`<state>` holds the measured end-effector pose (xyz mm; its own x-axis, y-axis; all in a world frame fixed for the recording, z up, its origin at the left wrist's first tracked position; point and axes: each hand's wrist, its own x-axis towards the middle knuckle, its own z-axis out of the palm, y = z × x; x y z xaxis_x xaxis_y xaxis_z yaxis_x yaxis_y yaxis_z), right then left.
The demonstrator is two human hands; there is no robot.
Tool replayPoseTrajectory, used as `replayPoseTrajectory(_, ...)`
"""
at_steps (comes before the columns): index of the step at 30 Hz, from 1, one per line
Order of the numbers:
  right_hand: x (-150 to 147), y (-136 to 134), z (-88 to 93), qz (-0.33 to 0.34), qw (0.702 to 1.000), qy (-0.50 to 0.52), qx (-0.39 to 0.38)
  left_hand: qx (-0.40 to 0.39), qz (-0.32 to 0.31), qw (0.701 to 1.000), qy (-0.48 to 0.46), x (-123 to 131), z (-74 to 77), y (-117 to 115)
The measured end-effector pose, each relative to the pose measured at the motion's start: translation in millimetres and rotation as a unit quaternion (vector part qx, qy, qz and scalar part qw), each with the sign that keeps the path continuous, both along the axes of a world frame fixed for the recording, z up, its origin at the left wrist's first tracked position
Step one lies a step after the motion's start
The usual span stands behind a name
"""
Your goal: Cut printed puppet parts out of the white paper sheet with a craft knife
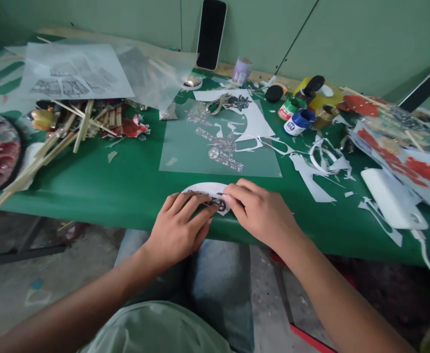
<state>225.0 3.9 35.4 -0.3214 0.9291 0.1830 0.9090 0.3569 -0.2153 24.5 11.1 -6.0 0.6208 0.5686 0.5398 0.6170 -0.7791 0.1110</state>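
A small rounded piece of white paper (203,187) with a dark printed pattern lies at the table's front edge. The fingers of my left hand (181,220) are stretched over it and press it down from the left. From the right, my right hand (261,208) pinches at the paper's printed part. A small dark tip shows at those fingertips, but what they hold is mostly hidden. Just beyond the hands, a translucent sheet (185,157) carries patterned paper cut-outs (222,153). Pliers (217,104) rest on white paper behind them.
On the left are a paint palette (1,152), wooden sticks (58,137) and printed sheets (75,63). A phone (211,34) leans on the wall. Paint jars (298,122), paper scraps (312,179) and a white corded device (393,198) stand or lie to the right.
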Motion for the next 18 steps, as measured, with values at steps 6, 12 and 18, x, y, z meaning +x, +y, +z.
replayPoseTrajectory(6, 3, 3, -11.1, 0.039, 0.998, -0.039, 0.044, -0.021, 0.035, 0.999, 0.016, 4, -2.7, -10)
replayPoseTrajectory(12, 1, 3, -10.9, 0.034, 0.997, -0.009, 0.064, -0.061, 0.023, 0.998, 0.024, 3, -1.8, -8)
replayPoseTrajectory(18, -2, -2, -20.5, 0.042, 0.992, -0.004, 0.117, -0.046, 0.032, 0.998, 0.016, -1, -0.7, -7)
